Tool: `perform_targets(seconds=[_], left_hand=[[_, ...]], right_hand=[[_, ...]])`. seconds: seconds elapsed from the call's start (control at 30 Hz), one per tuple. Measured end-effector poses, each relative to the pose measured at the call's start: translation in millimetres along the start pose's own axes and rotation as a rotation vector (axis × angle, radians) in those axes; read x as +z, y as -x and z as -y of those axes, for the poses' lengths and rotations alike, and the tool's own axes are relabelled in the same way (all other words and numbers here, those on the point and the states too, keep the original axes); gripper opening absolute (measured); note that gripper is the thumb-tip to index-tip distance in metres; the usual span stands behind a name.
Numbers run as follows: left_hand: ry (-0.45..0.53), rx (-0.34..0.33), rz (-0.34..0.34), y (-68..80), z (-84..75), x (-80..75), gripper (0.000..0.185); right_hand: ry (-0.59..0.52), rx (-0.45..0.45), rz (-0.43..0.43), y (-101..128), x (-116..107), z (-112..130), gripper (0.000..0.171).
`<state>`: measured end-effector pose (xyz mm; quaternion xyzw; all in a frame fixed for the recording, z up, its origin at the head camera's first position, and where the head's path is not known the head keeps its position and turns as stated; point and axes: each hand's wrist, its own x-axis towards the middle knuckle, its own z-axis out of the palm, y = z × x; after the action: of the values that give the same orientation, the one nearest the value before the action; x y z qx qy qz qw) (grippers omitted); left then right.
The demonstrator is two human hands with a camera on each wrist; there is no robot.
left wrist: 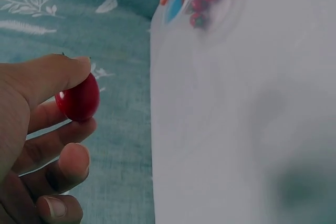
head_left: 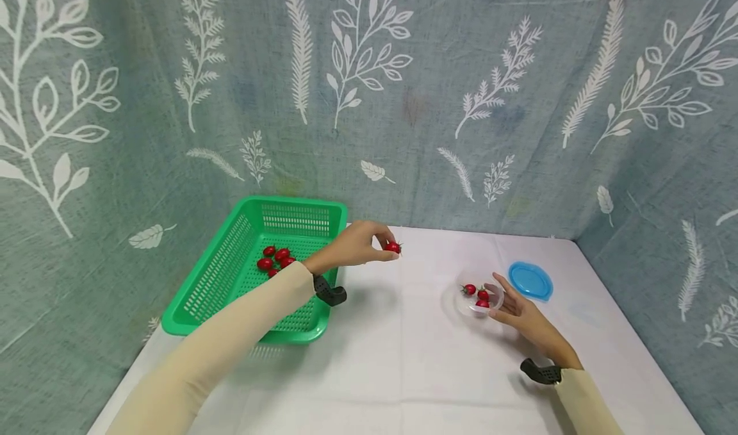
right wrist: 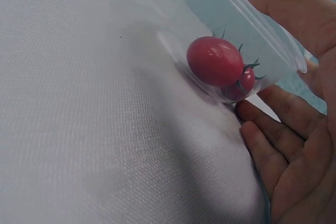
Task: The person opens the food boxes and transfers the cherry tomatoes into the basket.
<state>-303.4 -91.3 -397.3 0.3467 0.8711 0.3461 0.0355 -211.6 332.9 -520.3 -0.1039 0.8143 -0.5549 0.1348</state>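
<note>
Red cherry tomato point(head_left: 393, 247) is pinched between thumb and fingertips of the left hand point(head_left: 359, 244), held in the air above the table, between the green basket point(head_left: 198, 294) at 9 o'clock and the clear container point(head_left: 464, 304) at 3 o'clock. The left wrist view confirms a light fingertip grip, apparently to avoid bruising the fruit. More tomatoes point(head_left: 275, 258) lie loose in the basket's far half.

Right hand point(head_left: 521, 316) rests against the near right side of the container, fingers extended and relaxed, thumb at the rim; it seems placed to steady the light vessel. Three tomatoes point(head_left: 478, 295) show inside from the head view; the right wrist view shows two plainly, resting on the bottom. Blue lid point(head_left: 530, 280) lies flat on the table just beyond the container at 1 o'clock, apart from it, leaving the mouth uncovered.

White cloth point(head_left: 403, 371) covers the table. Teal fabric point(head_left: 403, 102) printed with white leaves and ferns encloses the back and both sides.
</note>
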Motion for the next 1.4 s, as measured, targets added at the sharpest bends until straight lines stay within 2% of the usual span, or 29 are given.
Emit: perform_targets(seconds=[0.23,0.4,0.67,0.8,0.97,1.13,1.4], left_hand=[[-0.019,-0.012,-0.058,19.6,11.5,-13.9,0.018],[0.006,-0.03,-0.08,36.9,21.8,-25.1,0.015],[0.019,-0.085,-0.112,63.4,36.5,-40.9,0.021],[0.059,-0.135,-0.102,79.1,43.0,-44.1,0.025],[0.049,-0.194,-0.086,97.4,51.8,-48.1,0.024],[0.049,-0.231,-0.043,110.6,62.0,-54.1,0.02],[-0.029,-0.202,0.0,125.4,83.5,-60.7,0.018]], right_hand=[[0.011,0.014,-0.005,0.8,0.9,-0.8,0.089],[0.005,0.002,0.003,-0.1,2.6,0.0,0.089],[0.014,-0.001,0.01,-1.0,0.3,2.0,0.088],[0.025,0.018,0.007,-1.1,-1.1,4.6,0.089],[0.022,0.023,0.008,-2.6,0.5,4.7,0.089],[0.021,0.027,0.006,-1.8,1.4,2.4,0.09],[0.02,0.022,-0.004,-0.6,-0.7,0.8,0.089]])
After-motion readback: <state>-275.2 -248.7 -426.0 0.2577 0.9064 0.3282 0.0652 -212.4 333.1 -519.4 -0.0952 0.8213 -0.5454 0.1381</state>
